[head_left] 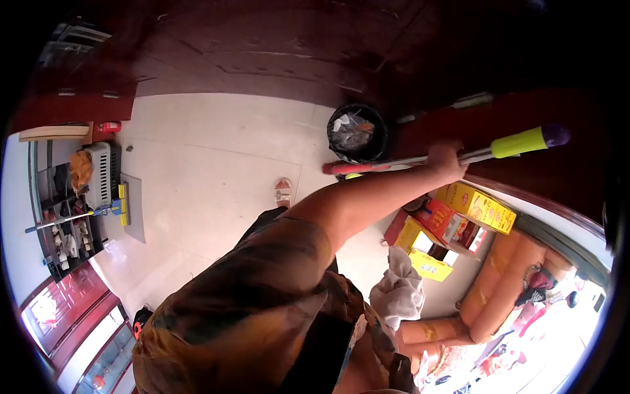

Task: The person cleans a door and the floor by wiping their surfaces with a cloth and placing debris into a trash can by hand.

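My left hand [446,161], at the end of a bare outstretched arm, has its fingers wrapped round a long metal pole [410,162]. The pole has a bright green grip [518,142] with a purple end on the right and a red part [348,169] on the left. That red part lies beside a black-lined bin [356,131] holding crumpled plastic waste. A greyish cloth [397,289] hangs below the forearm; what holds it is hidden. My right hand does not show.
Yellow and red boxes [482,207] stand near an orange-brown sofa [502,282] on the right. Dark red cabinets [262,39] line the top. At left are a grey crate [100,174], a yellow-headed mop [123,205] and a shoe rack [69,243]. A sandalled foot [283,192] is on the pale floor.
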Motion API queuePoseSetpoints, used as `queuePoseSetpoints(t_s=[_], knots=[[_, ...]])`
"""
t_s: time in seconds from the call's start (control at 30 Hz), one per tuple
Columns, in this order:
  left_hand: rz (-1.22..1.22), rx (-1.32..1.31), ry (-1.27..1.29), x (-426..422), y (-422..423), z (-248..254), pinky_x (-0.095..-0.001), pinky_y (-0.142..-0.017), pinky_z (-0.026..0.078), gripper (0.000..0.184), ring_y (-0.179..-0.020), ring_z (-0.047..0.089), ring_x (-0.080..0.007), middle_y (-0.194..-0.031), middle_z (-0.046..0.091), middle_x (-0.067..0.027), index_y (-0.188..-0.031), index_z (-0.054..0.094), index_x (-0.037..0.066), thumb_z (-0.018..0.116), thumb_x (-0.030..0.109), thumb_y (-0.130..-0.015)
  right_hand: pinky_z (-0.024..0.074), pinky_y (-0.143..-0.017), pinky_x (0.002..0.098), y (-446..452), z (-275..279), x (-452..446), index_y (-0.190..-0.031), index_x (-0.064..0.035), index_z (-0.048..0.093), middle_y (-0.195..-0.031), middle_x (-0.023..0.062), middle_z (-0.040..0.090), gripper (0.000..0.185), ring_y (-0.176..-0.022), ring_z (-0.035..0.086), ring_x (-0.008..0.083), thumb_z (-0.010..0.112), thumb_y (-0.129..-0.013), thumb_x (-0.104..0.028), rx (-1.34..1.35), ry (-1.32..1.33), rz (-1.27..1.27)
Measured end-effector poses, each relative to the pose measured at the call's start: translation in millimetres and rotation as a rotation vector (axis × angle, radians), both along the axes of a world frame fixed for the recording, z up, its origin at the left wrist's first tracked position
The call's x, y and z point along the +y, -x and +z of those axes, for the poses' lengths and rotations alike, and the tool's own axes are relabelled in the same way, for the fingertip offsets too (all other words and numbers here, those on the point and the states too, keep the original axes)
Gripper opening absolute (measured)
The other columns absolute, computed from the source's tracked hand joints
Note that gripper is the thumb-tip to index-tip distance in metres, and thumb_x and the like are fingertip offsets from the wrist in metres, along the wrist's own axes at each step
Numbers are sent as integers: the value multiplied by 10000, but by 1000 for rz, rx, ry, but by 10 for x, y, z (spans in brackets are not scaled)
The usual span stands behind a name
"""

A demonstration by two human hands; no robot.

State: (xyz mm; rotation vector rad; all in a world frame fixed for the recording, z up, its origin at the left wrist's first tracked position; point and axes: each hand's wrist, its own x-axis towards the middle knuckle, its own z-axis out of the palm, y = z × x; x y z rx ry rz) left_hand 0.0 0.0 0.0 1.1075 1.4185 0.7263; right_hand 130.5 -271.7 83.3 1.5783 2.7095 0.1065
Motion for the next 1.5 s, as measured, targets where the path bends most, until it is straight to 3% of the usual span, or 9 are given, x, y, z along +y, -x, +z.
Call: queuePoseSetpoints(t_s=[0.2, 0.3, 0.5, 0.7, 0.77, 0.87, 1.23, 1.33, 1.5], knots=[[165, 283, -178, 72, 59, 114, -445, -1024, 353, 686, -1209, 422, -334, -1240, 461, -212, -1294, 445, 2, 723, 332, -761, 484, -644, 331, 72, -200, 172, -971, -17, 661, -976, 147, 651, 170, -754, 616, 272, 614, -809, -38, 630, 421, -405], [356, 261, -440, -486, 458, -245, -449, -1002, 376, 607, -1160, 469, -326, -1194, 499, -204, -1256, 475, -8, 707, 300, -788, 484, -637, 313, 200, -327, 273, -965, 10, 620, -889, 121, 631, 165, -707, 604, 259, 605, -806, -31, 385, 223, -254], [111, 116, -89, -2620, 1577, -1081, -431, -809, 471, 237, -945, 581, -340, -962, 604, -190, -969, 602, 30, 622, 215, -823, 551, -736, 321, 319, -927, 457, -1308, 26, 378, -1094, 113, 567, 465, -798, 613, 195, 540, -895, -114, 266, -144, 84], [328, 278, 257, -4649, 2908, -1488, -478, -740, 472, 226, -884, 584, -388, -892, 611, -209, -820, 600, 22, 530, 235, -844, 529, -762, 445, 1611, -678, 974, -1081, -22, 540, -1066, 114, 528, 300, -954, 594, 239, 545, -861, -226, 36, 12, -156], [-10, 597, 41, -5216, 3375, -2273, -485, -750, 465, 231, -890, 573, -398, -873, 609, -210, -809, 590, 16, 517, 232, -849, 513, -785, 441, 2061, -593, 1107, -1101, -31, 537, -1085, 115, 526, 305, -976, 583, 240, 546, -862, -221, 115, -64, -154], [446, 425, 393, -5083, 4135, -1499, -484, -770, 463, 227, -892, 578, -386, -864, 614, -203, -798, 587, 19, 495, 217, -860, 488, -821, 434, 2836, -457, 1339, -1131, -46, 534, -1115, 118, 523, 316, -1008, 566, 240, 547, -864, -215, 201, -188, -116], [874, 248, 51, -4907, 5817, -2654, -335, -685, 519, 111, -805, 636, -265, -883, 637, -111, -928, 596, 50, 606, 82, -822, 396, -950, 411, 6167, -598, 2015, -1240, -99, 521, -1222, 127, 510, 382, -1129, 504, 243, 551, -870, -190, 410, -616, 298], [1089, 18, 11, -4543, 5842, -3110, -296, -668, 515, 102, -773, 637, -215, -872, 638, -94, -948, 585, 37, 601, 38, -847, 371, -986, 404, 6965, -977, 1989, -1269, -114, 517, -1251, 129, 507, 405, -1162, 488, 243, 552, -872, -184, 399, -692, 458], [901, 392, -483, -3738, 6173, -3338, -294, -658, 498, 65, -752, 621, -219, -846, 625, -106, -911, 595, 28, 608, 26, -847, 329, -1045, 393, 7831, -2137, 1561, -1319, -138, 511, -1300, 133, 501, 448, -1216, 460, 244, 554, -874, -173, 186, -759, 880]])
